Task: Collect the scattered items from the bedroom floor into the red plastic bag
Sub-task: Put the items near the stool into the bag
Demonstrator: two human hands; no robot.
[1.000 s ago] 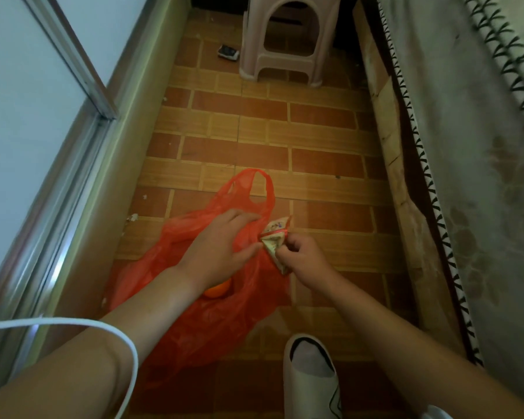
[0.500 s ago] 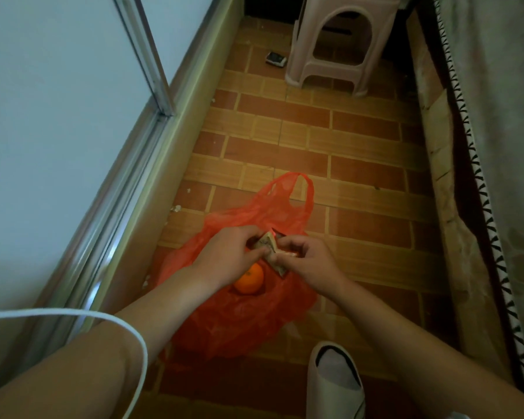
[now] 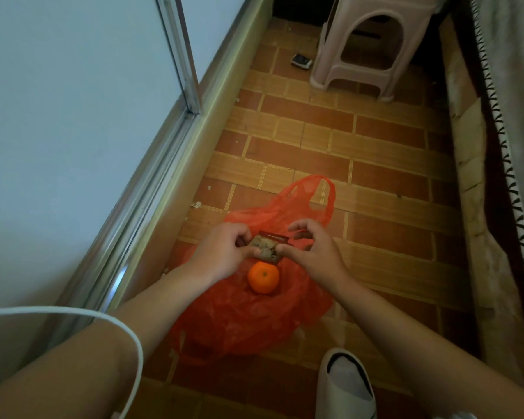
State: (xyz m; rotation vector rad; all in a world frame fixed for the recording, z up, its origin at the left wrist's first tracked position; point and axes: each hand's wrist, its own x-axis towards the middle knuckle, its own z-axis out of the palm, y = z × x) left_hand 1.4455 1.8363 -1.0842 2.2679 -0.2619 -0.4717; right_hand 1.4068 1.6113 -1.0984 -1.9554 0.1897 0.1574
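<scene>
While a small crumpled printed wrapper (image 3: 265,247) is held between both hands, it hangs directly above the thin red plastic bag (image 3: 254,316) spread on the tiled floor (image 3: 387,237), so the coming drop is judged to turn on one relation: the bag's mouth lies just below and slightly beyond the fingers. The wrapper's long axis runs from one hand to the other, roughly level. It is pinched at one end by the curled fingers and thumb of the left hand (image 3: 224,252), and at the other end by the thumb and bent fingers of the right hand (image 3: 312,252); neither hand is spread wide. Whether the bag's edge is also caught in either hand cannot be told. Both hands are about equally near the opening.

A round orange fruit (image 3: 263,277) is seen just on the near side of the hands, resting at the bag; whether it lies inside or on top of the plastic is not clear. Far beyond the hands, a small dark flat object (image 3: 300,60) lies on the floor beside a pale plastic stool (image 3: 372,43), and it is judged a likely later pickup.
</scene>
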